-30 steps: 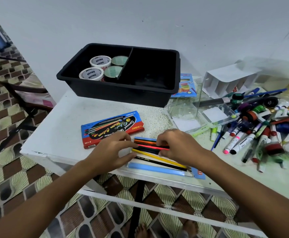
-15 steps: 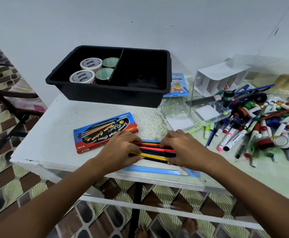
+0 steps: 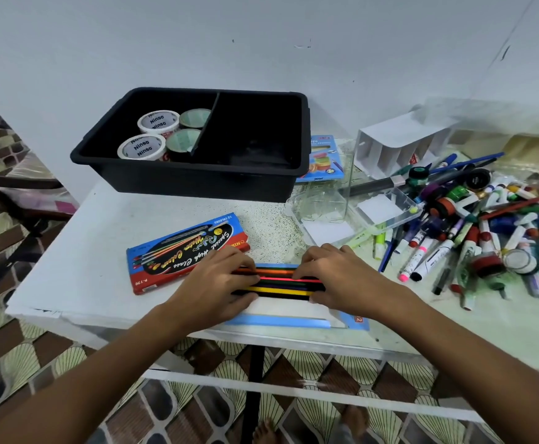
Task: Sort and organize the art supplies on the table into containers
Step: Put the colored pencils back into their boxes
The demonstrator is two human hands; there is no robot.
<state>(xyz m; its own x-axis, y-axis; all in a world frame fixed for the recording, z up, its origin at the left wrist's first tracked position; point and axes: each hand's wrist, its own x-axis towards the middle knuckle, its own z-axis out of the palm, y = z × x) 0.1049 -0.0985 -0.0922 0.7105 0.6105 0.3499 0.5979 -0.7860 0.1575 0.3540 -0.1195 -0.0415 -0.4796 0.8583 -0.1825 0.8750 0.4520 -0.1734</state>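
Observation:
A bunch of coloured pencils lies across an open blue and white pencil box at the table's front edge. My left hand grips the bunch's left end, fingers on top and thumb on the near side. My right hand grips the right end the same way. To the left lies a red and blue water-colour box. Behind it stands a black two-part bin with several tape rolls in its left part; the right part looks empty.
A pile of markers, pens and paint tubes covers the right side of the table. Clear plastic containers, a white divided organizer and a small blue box stand behind it. A chair is on the left, beyond the table's edge.
The pencils lay spread over the box one second ago; both hands have pushed them together into a tight bunch at its far side.

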